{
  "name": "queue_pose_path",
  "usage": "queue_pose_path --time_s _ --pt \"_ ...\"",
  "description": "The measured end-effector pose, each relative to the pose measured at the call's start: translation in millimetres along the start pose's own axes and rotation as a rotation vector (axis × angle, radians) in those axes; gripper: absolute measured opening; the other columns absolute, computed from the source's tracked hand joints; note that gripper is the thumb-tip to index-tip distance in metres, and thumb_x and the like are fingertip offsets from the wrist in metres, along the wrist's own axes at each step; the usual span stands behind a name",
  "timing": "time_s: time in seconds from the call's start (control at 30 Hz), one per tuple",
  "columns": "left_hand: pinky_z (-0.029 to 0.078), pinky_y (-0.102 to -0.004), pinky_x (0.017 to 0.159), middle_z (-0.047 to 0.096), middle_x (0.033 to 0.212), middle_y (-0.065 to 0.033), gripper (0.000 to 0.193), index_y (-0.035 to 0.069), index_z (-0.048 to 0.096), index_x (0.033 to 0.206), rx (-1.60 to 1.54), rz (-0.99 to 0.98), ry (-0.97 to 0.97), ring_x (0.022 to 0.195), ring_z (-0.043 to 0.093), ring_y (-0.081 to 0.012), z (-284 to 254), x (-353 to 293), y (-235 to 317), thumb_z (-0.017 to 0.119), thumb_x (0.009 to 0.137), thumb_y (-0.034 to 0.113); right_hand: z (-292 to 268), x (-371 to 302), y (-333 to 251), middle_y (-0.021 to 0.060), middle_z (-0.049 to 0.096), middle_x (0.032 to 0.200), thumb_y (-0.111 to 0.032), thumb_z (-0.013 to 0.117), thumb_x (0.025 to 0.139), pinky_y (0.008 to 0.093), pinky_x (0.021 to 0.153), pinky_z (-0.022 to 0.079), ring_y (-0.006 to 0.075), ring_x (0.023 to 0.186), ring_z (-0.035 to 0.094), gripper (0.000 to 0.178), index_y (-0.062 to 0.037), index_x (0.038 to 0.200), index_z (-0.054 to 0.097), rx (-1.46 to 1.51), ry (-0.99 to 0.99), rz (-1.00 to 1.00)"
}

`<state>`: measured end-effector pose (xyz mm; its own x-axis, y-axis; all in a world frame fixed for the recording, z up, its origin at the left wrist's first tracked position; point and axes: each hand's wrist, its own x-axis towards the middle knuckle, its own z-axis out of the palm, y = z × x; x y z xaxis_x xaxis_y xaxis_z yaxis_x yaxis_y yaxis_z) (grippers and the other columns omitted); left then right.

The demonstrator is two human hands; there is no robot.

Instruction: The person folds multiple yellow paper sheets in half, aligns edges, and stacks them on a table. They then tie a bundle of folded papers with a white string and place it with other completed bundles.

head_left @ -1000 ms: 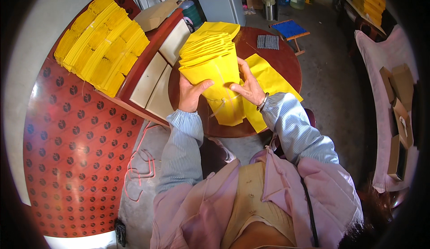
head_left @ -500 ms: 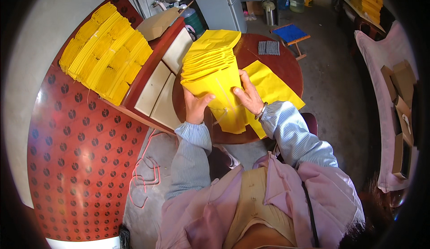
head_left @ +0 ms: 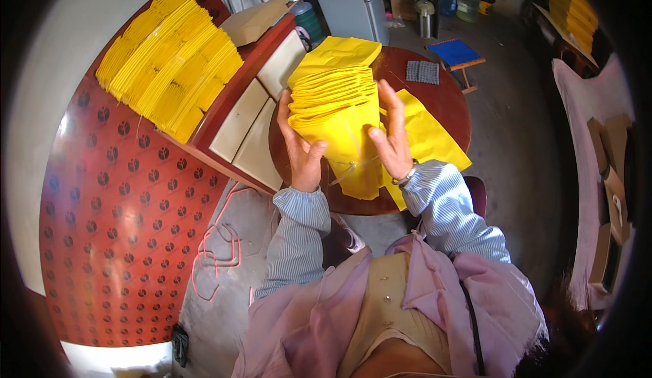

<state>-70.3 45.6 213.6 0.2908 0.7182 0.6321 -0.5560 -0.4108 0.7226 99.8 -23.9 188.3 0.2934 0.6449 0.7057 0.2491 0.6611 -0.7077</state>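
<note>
A thick bundle of folded yellow sheets [head_left: 333, 99], with a thin pale string across its front, stands over the round dark-red table. My left hand [head_left: 303, 154] clasps its left side, fingers along the edge and thumb toward the front. Against the right side is my right hand [head_left: 392, 140], fingers stretched upward and thumb apart from them. Between them the two hands hold the bundle. A flat yellow sheet [head_left: 431, 133] lies on the table [head_left: 451, 103], partly behind my right hand and the bundle. Whether the bundle's lower end touches the table I cannot tell.
Long rows of yellow bundles [head_left: 170, 59] lie on a red patterned board [head_left: 122, 228] at the left. A grey textured pad [head_left: 422, 72] sits on the table's far side. Beyond stand a blue folding stool [head_left: 455, 52] and a grey fridge [head_left: 348, 8]. Cardboard boxes [head_left: 614, 194] are at the right.
My thumbs have come off the bundle's front face, and both hands have shifted to its sides with a looser hold. The whole view has shifted slightly.
</note>
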Motion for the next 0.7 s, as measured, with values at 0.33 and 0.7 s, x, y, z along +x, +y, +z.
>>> queue_pose_path --time_s 0.33,0.7 --pt "0.035 -0.0398 0.12 0.049 0.147 -0.0113 0.047 0.006 0.037 0.148 -0.128 0.001 0.083 0.139 0.048 -0.0222 -10.5 -10.7 -5.4 0.059 0.109 0.018 1.3 -4.0 -9.4 0.0204 0.047 0.158 0.0 0.066 0.1 0.044 0.119 0.043 0.0316 0.145 0.05 0.029 -0.0073 0.126 0.057 0.031 0.117 -0.084" --pt "0.039 -0.039 0.117 0.055 0.14 -0.0102 0.044 0.004 0.045 0.14 -0.141 0.019 0.074 0.132 0.053 -0.021 -13.1 -10.4 -6.5 0.066 0.102 0.004 -6.4 3.9 -15.3 0.0177 0.061 0.146 -0.012 0.081 0.092 0.0439 0.112 0.044 0.0324 0.133 0.058 0.025 -0.0069 0.113 0.069 -0.105 0.124 -0.089"
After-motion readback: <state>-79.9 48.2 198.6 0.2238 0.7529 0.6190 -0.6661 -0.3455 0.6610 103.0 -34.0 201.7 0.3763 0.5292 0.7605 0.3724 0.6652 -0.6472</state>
